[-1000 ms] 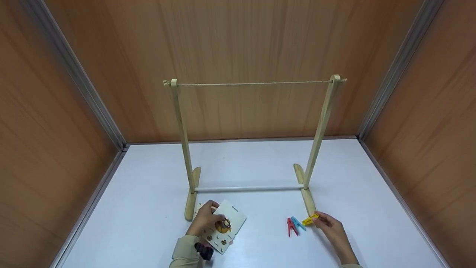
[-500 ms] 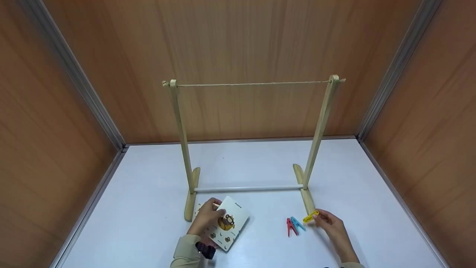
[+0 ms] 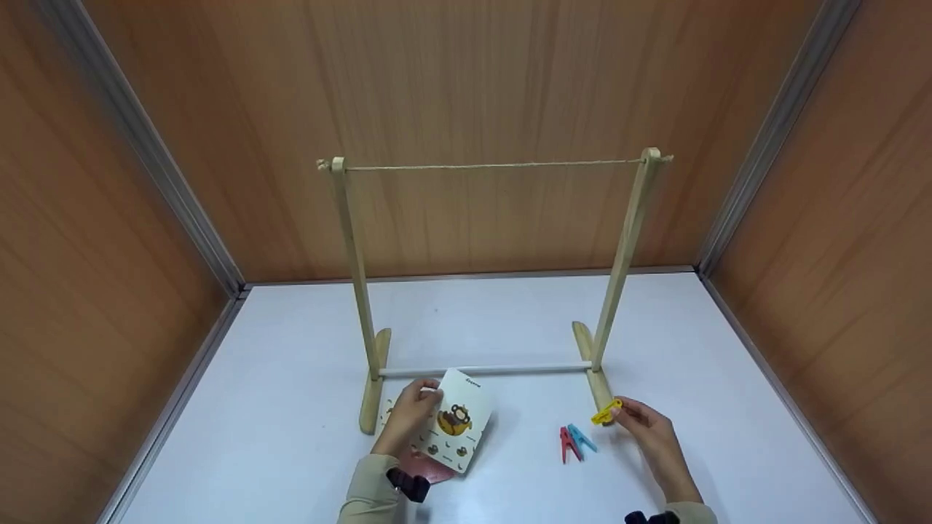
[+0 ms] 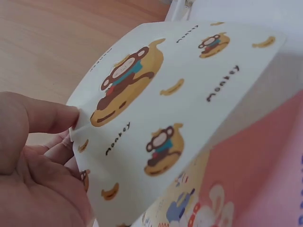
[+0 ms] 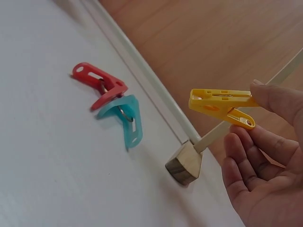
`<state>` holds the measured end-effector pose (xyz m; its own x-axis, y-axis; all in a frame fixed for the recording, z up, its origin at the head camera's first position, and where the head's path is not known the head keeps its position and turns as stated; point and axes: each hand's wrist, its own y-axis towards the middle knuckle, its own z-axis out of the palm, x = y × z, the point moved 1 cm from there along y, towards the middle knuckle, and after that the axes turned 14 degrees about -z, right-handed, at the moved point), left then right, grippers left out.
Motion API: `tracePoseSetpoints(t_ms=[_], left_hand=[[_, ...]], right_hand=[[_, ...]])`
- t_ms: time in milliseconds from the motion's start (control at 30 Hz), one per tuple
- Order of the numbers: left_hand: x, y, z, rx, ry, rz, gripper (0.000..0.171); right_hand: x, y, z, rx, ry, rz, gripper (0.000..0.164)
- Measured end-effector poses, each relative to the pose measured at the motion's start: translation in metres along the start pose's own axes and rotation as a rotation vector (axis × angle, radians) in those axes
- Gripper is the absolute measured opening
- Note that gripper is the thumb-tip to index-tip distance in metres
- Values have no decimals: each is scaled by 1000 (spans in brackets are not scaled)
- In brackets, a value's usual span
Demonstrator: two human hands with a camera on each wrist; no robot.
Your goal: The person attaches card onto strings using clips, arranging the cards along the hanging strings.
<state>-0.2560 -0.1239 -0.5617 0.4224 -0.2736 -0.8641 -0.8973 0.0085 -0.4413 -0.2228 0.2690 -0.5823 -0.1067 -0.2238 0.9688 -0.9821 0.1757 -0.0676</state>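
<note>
My left hand (image 3: pixel 409 420) pinches the edge of a white card (image 3: pixel 460 422) between thumb and fingers. Monkeys, bananas and the word "monkey" are printed on the card (image 4: pixel 142 109). It is lifted at a tilt over other cards, among them a pink card (image 4: pixel 260 165) and a yellowish one (image 4: pixel 175 198), partly hidden under it. In my right hand (image 3: pixel 652 440), a yellow clothespin (image 5: pixel 222 102) is held by its handle ends between thumb and fingers. A red clothespin (image 5: pixel 102 84) and a blue clothespin (image 5: pixel 125 118) lie on the white table left of that hand.
A wooden stand with a left post (image 3: pixel 357 269) and a right post (image 3: pixel 624 262) rises behind the hands. A string (image 3: pixel 495 166) runs between the post tops, and a white rod (image 3: pixel 488 369) joins them low down. Wood-grain panels (image 3: pixel 466 87) enclose the white table (image 3: pixel 291 407).
My left hand has raised the monkey card up and slightly right, uncovering more of the pink card below. The right hand has moved up a little with the yellow clothespin.
</note>
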Motion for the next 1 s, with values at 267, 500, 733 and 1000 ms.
tracePoseSetpoints(t_ms=[267,500,733,1000], left_hand=[[-11,3,5,12,-48,55,30],[-23,6,10,0,-91,88,27],[-34,8,16,-23,-88,108,28],[-49,5,20,5,-127,117,28]], right_hand=[[12,4,1,8,17,-27,68],[21,7,-1,32,49,-67,73],[33,11,-4,63,43,-78,76],[44,13,-4,70,69,-141,68]])
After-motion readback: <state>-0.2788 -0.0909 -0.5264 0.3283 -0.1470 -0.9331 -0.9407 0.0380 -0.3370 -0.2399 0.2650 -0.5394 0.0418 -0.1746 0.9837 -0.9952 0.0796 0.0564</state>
